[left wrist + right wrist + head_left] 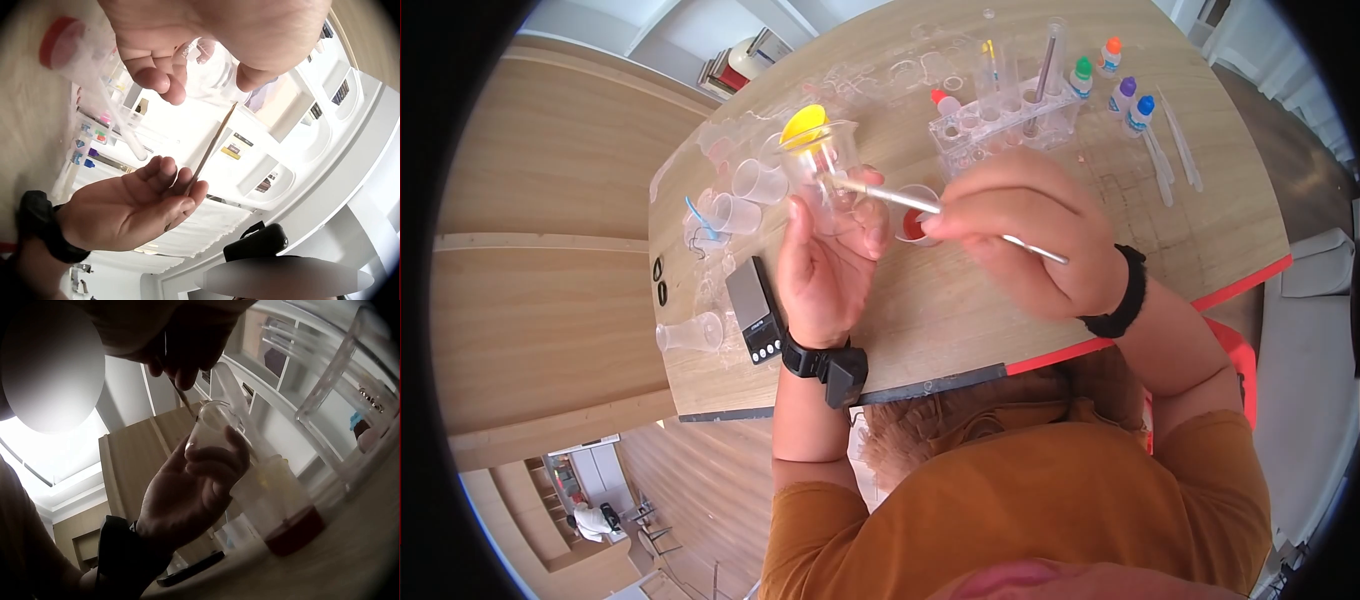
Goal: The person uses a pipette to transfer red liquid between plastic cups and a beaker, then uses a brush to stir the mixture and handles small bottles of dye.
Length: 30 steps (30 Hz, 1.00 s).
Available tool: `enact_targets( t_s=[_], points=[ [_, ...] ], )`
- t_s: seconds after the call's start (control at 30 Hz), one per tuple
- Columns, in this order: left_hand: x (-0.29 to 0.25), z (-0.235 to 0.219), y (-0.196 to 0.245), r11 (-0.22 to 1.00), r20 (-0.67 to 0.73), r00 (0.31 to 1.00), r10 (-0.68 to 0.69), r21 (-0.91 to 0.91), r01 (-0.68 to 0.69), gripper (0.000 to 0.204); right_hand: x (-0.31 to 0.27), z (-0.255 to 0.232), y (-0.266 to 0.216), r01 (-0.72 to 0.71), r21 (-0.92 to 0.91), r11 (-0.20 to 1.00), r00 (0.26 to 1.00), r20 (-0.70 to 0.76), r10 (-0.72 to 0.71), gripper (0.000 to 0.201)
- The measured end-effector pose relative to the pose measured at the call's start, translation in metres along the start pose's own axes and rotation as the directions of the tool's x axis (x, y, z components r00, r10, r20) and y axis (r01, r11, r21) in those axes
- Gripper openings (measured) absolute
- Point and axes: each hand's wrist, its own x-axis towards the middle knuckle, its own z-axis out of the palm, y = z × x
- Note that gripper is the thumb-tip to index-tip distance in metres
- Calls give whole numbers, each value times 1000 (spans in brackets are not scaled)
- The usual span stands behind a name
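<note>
My left hand (830,265) holds a clear beaker (828,140) upright, thumb on one side and fingers curled round the other. My right hand (1035,215) pinches a slim brush-like stick (880,193) with a beige tip and pale shaft; in the left wrist view the stick (212,144) looks brown and tapers to a point. Its tip overlaps the beaker's side in the head view and comes close to the rim of the beaker (215,425) in the right wrist view. Between the hands stands a plastic cup (275,500) with red liquid at the bottom and a dropper (234,394) leaning up from it.
A yellow cup-shaped piece (805,125) shows behind the beaker. Clear plastic cups (735,213) and a black digital scale (752,300) lie at left. A test tube rack (1005,120) stands behind; colour-capped bottles (1127,95) and droppers (1170,150) are at right.
</note>
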Motion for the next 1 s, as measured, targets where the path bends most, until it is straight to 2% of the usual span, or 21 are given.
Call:
enact_targets(
  t_s=[0.1,0.17,0.27,0.33,0.4,0.47,0.6,0.67,0.8,0.9,1.0],
  points=[
    [0,-4,-3,999,69,997,24,22,-25,53,2,-2,3,-9,7,1000,999,-49,9,20],
    [3,-10,-3,999,173,984,38,-2,-39,51,0,-6,4,-26,-5,1000,998,-56,25,20],
    [2,-5,-1,999,107,994,36,10,-37,50,1,-8,4,-42,-8,999,997,-58,41,20],
    [2,-6,-2,999,113,993,36,6,-37,51,2,-7,4,-42,-2,999,998,-52,42,21],
    [0,-5,-3,999,118,992,37,2,-38,51,4,-3,3,20,-32,999,1000,-3,-20,21],
    [-2,-2,-5,999,-8,1000,26,40,-25,52,3,0,4,29,-36,999,1000,-6,-29,22],
    [2,-11,-2,999,70,997,30,20,-31,54,4,-9,6,1,-35,999,1000,-15,-1,22],
    [6,-14,0,999,182,983,34,-7,-33,52,4,-10,9,-28,-6,1000,999,-31,28,21],
    [4,-10,0,1000,176,984,25,-9,-24,51,2,-7,7,-52,91,994,998,-39,56,19],
    [2,-12,-2,999,147,988,34,-24,-31,51,4,-3,3,-29,80,996,1000,1,29,19],
    [2,-8,-3,999,112,993,26,36,-30,52,2,-2,4,-33,55,998,999,-1,33,21]
  ],
)
